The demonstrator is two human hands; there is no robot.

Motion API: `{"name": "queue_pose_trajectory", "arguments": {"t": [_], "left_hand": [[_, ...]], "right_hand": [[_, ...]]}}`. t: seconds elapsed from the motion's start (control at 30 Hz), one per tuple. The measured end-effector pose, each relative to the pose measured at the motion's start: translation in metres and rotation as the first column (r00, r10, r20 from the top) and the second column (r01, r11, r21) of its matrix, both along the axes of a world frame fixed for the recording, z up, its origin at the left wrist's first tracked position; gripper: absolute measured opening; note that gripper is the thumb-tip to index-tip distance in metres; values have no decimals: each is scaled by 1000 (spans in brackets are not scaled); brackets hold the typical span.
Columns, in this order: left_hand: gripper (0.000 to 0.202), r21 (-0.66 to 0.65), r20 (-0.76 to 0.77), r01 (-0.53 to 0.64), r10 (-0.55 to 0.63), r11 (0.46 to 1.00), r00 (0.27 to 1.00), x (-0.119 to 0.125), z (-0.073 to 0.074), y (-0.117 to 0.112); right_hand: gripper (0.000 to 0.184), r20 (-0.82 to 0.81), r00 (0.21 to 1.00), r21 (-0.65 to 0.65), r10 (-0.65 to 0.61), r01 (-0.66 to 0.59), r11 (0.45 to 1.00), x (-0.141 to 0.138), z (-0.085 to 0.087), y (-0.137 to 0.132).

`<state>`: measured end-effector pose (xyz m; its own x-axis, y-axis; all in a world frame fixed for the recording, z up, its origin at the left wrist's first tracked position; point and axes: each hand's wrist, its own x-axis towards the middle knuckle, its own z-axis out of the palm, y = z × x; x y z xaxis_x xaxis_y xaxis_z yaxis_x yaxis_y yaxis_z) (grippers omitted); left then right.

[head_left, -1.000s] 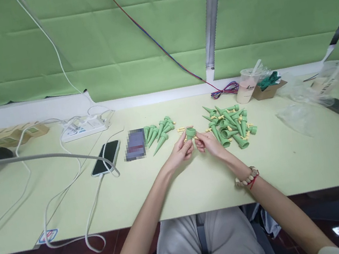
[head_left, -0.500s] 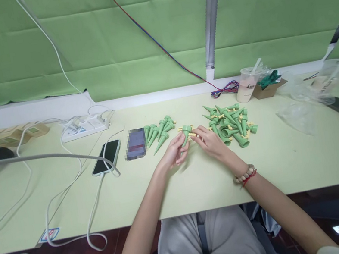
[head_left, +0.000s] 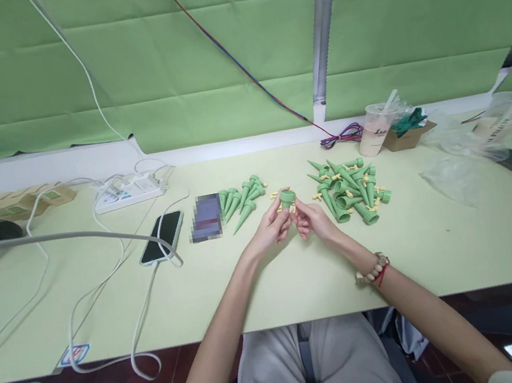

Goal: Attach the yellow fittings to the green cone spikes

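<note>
Green cone (head_left: 287,198), open end up, is grasped between left hand (head_left: 275,226) and right hand (head_left: 311,219); cone pile (head_left: 349,190) lies just right.

A pale green table (head_left: 445,250) stands before a green pleated blind (head_left: 163,56). On its left part lie a white power strip (head_left: 130,190), a black phone (head_left: 161,236) with a white cable (head_left: 104,284) across it, and flat cardboard boxes (head_left: 10,203) at the far edge. On the right stand a plastic cup with a straw (head_left: 375,129), a small brown box (head_left: 407,133) and clear plastic bags (head_left: 451,177).
</note>
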<state>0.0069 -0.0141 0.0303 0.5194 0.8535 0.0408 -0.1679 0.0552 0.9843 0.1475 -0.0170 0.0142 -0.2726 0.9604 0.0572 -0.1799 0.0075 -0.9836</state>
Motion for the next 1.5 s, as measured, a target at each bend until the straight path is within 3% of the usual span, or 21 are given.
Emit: {"name": "queue_pose_trajectory", "arguments": {"t": [0.07, 0.13, 0.23, 0.3, 0.53, 0.6, 0.73, 0.83, 0.93, 1.07, 1.17, 1.27, 1.33, 1.43, 1.5], "left_hand": [[74, -16, 1, -12, 12, 1000, 1000, 2, -2, 0], [73, -51, 18, -27, 28, 998, 999, 3, -4, 1], [70, -102, 69, -55, 63, 993, 996, 4, -7, 2], [63, -115, 86, -64, 74, 991, 994, 3, -8, 2], [42, -138, 82, -75, 87, 988, 993, 3, -8, 5], [46, -133, 81, -74, 85, 988, 993, 3, -9, 5], [74, -125, 64, -56, 64, 991, 996, 4, -10, 4], [82, -120, 46, -40, 45, 992, 998, 4, -10, 3], [79, -84, -1, -21, 20, 996, 1000, 6, -10, 2], [74, -21, -27, -88, 87, 996, 996, 7, -10, 3], [71, 29, -17, -97, 98, 995, 995, 8, -8, 2], [68, 27, 2, -96, 96, 995, 995, 9, -6, 1], [64, 0, 12, -99, 99, 995, 995, 9, -8, 1], [55, -39, 29, -107, 108, 994, 994, 6, -12, 7], [46, -39, 53, -137, 139, 990, 989, 4, -13, 11]], "right_hand": [[58, 33, 999, 31, -28, 27, 999, 0, 2, 0], [57, 148, 983, 149, -109, 87, 985, 1, 3, 0], [45, 301, 892, 393, -338, 207, 896, 7, 3, 1], [36, 318, 841, 501, -438, 243, 831, 12, 1, 3], [28, 324, 842, 652, -431, 131, 747, 22, -4, 10], [26, 359, 808, 673, -467, 122, 729, 23, -5, 11], [22, 413, 715, 733, -564, 107, 672, 22, -10, 10], [20, 377, 714, 751, -591, 137, 645, 18, -13, 9], [24, 324, 747, 682, -581, 241, 690, 14, -12, 8], [37, 265, 858, 394, -440, 319, 862, 11, -8, 11], [50, 157, 947, 147, -279, 257, 955, 9, -7, 14], [55, 72, 982, 9, -172, 172, 985, 6, -6, 15], [56, 105, 975, 48, -197, 193, 980, 5, -5, 13], [51, 252, 906, 257, -338, 274, 927, 7, -3, 7], [39, 335, 849, 408, -409, 261, 875, 11, -1, 5]]}}
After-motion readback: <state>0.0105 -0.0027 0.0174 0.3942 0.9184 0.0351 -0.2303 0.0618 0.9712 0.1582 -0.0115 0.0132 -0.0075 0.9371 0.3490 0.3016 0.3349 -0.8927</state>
